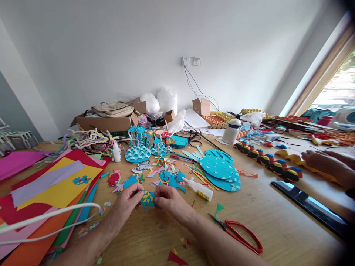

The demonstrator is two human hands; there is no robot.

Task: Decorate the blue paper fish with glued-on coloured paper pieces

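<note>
A blue paper fish (148, 198) with yellow triangles on its body is held just above the table between both hands. My left hand (132, 195) pinches its left end, and my right hand (168, 199) pinches the right end. Behind the hands lie blue paper cut-outs (172, 181) and many small coloured scraps. A white glue bottle (199, 189) lies on its side to the right of my right hand. Nearer to me, red-handled scissors (238, 234) rest on the table, with a green scrap (219, 210) at their blades.
Stacked coloured paper (61, 184) and a white cable (50, 216) occupy the left. Decorated blue ovals (219, 168), a white lidded container (231, 131) and a dark tablet-like slab (307, 207) are to the right. Another person's hand (318, 162) is beside painted egg-carton strips (267, 160).
</note>
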